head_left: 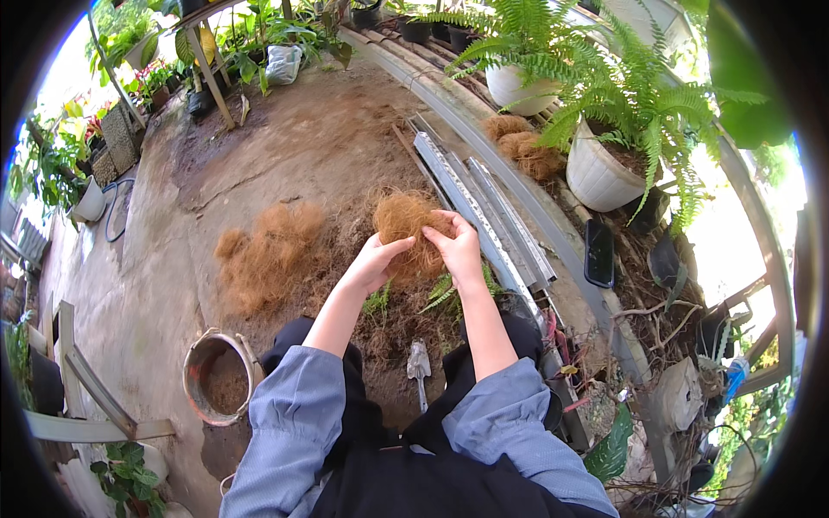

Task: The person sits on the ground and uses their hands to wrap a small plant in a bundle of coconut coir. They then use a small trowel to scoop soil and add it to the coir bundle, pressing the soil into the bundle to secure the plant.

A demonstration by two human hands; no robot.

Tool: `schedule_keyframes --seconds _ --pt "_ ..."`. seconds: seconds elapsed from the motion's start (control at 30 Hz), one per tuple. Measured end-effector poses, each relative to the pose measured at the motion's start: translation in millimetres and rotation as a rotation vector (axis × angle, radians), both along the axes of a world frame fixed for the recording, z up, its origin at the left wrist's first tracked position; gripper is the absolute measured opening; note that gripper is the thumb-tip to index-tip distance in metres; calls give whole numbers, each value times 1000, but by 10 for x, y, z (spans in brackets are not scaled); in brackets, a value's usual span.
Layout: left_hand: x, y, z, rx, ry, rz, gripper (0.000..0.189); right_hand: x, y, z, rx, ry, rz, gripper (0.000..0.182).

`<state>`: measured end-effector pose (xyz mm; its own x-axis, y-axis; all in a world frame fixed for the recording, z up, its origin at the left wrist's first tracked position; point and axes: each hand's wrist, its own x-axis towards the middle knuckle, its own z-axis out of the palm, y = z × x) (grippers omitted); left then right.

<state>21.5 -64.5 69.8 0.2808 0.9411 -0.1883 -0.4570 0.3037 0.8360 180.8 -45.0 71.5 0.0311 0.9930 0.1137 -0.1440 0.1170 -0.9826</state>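
A wad of brown coconut fibre [405, 217] is held between my left hand [375, 259] and my right hand [458, 246], each thumb pressed on it. Below the wad, small green fern fronds [377, 301] show beside dark, fibrous soil. A larger loose pile of the same fibre [272, 256] lies on the ground to the left. Between my knees a metal hand trowel [419, 366] rests with its soiled blade pointing away from me.
A round bucket [220, 379] with soil inside stands at my left knee. Metal profiles [482, 213] lie along the right. Beyond them are more fibre clumps [528, 149], a black smartphone [599, 254] and ferns in white pots [602, 171].
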Motion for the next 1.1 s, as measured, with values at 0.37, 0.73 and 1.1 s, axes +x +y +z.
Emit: schedule_keyframes --seconds 0.37,0.73,1.1 --pt "-21 -51 7 214 304 -175 33 132 -94 180 65 -181 239 62" --pt "-89 -98 178 145 212 -390 28 40 -37 81 -25 133 -107 14" --pt "-64 3 181 -104 60 76 27 132 -79 179 -65 75 139 47"
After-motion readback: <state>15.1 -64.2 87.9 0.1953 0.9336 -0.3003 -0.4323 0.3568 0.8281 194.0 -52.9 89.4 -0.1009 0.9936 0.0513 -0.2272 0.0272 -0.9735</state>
